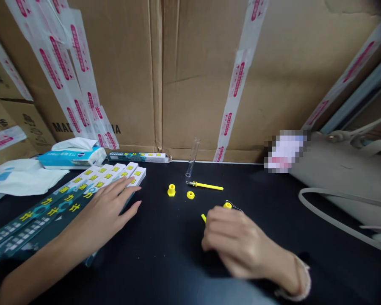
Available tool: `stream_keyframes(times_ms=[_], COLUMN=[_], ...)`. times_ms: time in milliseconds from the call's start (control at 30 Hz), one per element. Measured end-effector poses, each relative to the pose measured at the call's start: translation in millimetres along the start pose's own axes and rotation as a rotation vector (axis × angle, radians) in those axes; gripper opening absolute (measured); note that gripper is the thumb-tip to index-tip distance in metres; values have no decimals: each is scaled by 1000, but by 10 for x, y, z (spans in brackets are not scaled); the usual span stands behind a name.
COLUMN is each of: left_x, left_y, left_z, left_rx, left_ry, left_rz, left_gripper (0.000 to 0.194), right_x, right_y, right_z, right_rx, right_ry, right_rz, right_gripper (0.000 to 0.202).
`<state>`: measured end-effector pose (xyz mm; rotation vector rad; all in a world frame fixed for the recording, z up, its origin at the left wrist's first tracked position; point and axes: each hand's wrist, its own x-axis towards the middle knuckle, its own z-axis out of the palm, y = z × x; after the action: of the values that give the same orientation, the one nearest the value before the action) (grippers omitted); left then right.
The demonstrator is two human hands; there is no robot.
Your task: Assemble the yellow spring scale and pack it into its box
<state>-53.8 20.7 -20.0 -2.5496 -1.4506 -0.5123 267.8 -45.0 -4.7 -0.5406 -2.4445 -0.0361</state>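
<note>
My left hand (109,207), fingers apart, rests over the row of long green-and-white boxes (66,203) at the left. My right hand (231,241) is closed above the black table, with a thin yellow piece (203,218) showing beside its fingers; what the fingers hold is hidden. Just behind that hand are a yellow ring-like part (227,205) and a thin wire hook (236,207). Farther back lie a yellow rod with a spring end (208,186), a small yellow ring (190,195) and a yellow flanged cap (172,190). A clear tube (192,159) stands behind them.
Large taped cardboard boxes (130,76) form a wall behind the black table (165,262). A tissue pack (73,157), a white plastic wrapper (25,176) and a single long box (138,157) lie at the back left. A grey bag (336,169) with straps stands at the right.
</note>
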Motion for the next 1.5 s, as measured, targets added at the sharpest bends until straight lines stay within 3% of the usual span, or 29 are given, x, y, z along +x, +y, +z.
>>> stream_keyframes(times_ms=[133, 233, 467, 700, 833, 967, 1133, 1300, 1367, 1500], left_x=[6, 18, 57, 236, 395, 582, 799, 962, 1020, 1149], left_y=[-17, -9, 3, -37, -29, 99, 355, 527, 542, 490], left_z=[-30, -43, -79, -402, -480, -442, -353, -148, -60, 77], left_rx=[-7, -13, -46, -109, -162, -216, -195, -251, -267, -301], left_ry=[-10, -6, 24, -4, -125, -315, -414, -422, -405, -382], left_rz=[-10, 2, 18, -2, -46, 51, 237, 328, 364, 418], left_gripper=[47, 47, 56, 58, 48, 47, 59, 56, 41, 16], right_x=[-186, -356, -400, -422, -552, -616, -382, 158, 331, 462], right_y=[431, 715, 931, 1096, 1209, 1246, 1252, 1385, 1442, 1542], right_z=[-200, -245, -129, -92, -226, -344, -326, -49, 86, 268], right_rx=[-118, -186, -166, -141, -146, -126, -33, 111, 152, 194], right_ry=[14, 42, 23, -34, -39, -18, 75, 113, 97, 70], right_rz=[382, 531, 588, 612, 648, 693, 740, 777, 773, 775], right_gripper=[30, 28, 33, 14, 17, 19, 44, 59, 55, 23])
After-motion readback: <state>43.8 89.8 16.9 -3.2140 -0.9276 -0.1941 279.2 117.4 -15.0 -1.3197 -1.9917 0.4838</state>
